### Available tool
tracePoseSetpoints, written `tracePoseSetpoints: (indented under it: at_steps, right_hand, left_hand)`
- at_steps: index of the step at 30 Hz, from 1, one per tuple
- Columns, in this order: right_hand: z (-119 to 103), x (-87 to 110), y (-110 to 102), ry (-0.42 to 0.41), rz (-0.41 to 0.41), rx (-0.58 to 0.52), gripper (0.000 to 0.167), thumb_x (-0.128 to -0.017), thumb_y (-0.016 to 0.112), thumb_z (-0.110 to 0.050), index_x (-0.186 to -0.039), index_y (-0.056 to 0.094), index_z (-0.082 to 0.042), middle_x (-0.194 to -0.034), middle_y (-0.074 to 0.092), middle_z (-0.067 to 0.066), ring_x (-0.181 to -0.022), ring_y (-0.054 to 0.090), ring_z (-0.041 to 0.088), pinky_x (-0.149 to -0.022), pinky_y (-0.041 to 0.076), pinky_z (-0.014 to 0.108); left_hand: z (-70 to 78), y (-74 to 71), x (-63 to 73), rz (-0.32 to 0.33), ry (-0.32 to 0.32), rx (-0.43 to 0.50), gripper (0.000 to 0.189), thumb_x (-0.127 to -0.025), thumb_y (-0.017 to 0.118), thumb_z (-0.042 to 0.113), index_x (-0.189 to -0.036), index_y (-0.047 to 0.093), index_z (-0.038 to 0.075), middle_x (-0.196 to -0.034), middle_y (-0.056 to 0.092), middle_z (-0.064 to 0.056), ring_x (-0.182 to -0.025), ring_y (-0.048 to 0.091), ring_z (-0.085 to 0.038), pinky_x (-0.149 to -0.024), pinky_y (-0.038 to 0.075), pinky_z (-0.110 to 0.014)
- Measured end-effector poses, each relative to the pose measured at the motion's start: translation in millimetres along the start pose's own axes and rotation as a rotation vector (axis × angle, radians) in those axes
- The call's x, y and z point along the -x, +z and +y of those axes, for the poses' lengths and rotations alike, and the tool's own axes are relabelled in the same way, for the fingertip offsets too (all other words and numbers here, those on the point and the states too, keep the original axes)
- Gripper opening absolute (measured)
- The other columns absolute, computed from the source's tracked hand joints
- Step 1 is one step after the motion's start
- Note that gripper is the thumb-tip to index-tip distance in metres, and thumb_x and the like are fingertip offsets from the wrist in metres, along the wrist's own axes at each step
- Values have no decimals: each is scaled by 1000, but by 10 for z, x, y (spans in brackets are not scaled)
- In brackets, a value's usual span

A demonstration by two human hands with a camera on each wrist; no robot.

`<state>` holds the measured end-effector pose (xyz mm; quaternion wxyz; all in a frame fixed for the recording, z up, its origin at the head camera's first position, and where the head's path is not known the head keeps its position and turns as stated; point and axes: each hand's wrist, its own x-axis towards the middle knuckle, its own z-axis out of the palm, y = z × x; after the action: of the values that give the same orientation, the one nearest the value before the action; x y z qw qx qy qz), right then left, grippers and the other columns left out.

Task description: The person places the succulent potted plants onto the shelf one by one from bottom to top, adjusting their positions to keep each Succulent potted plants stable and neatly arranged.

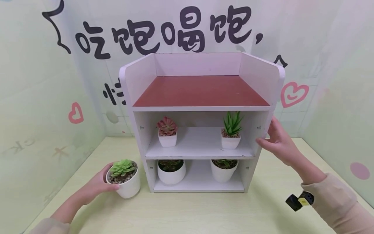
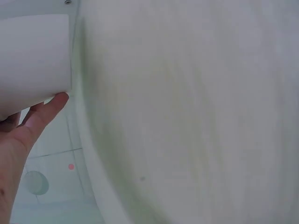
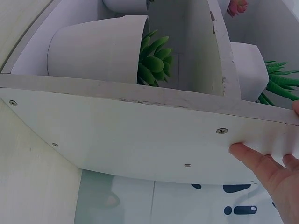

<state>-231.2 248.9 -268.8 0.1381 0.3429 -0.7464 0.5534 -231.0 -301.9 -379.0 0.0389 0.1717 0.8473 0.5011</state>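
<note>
My left hand (image 1: 100,182) grips a white round pot (image 1: 128,187) holding a green succulent (image 1: 122,168) and pebbles, left of the shelf. In the left wrist view the same pot (image 2: 32,60) appears sideways, fingers (image 2: 49,109) against its wall. At the right side of the white shelf (image 1: 201,109), my right hand (image 1: 279,143) holds the side panel. Its thumb lies at the front edge. Its other fingertips press the outer face in the right wrist view (image 3: 254,158). A pink succulent (image 1: 167,126) and a spiky green plant (image 1: 232,123) stand on the middle level.
Two larger white pots, one left (image 1: 171,174) and one right (image 1: 223,172), stand on the bottom level, their plants partly hidden by the board above. The shelf's top is a red-brown board (image 1: 201,91) with raised walls. Printed walls enclose the pale wooden table (image 1: 187,211).
</note>
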Motion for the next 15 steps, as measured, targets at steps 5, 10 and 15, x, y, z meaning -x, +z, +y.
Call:
tracePoseSetpoints:
  at_steps: [5, 10, 15]
  right_hand:
    - [3, 4, -3, -7, 1, -6, 81, -82, 53, 16, -146, 13, -13, -137, 33, -2, -120, 40, 7, -81, 50, 19]
    - [8, -1, -1, -12, -1, -21, 80, -81, 51, 18, -146, 14, -12, -136, 35, -1, -119, 41, 7, -79, 50, 18]
    - [8, 7, -1, -1, 0, -6, 80, -82, 53, 16, -146, 14, -12, -136, 34, -1, -120, 40, 7, -80, 50, 18]
  left_hand:
    - [6, -141, 26, 25, 57, 15, 76, -77, 65, -1, -135, 18, -13, -117, 50, 6, -97, 48, 10, -78, 45, -14]
    - [33, -245, 77, 37, 133, 78, 66, -78, 59, -4, -135, 29, 13, -108, 50, 26, -97, 50, 8, -77, 45, -12]
    - [145, -300, 104, 45, 200, 158, 60, -81, 55, -5, -120, 37, 37, -108, 53, 22, -95, 51, 7, -74, 44, -10]
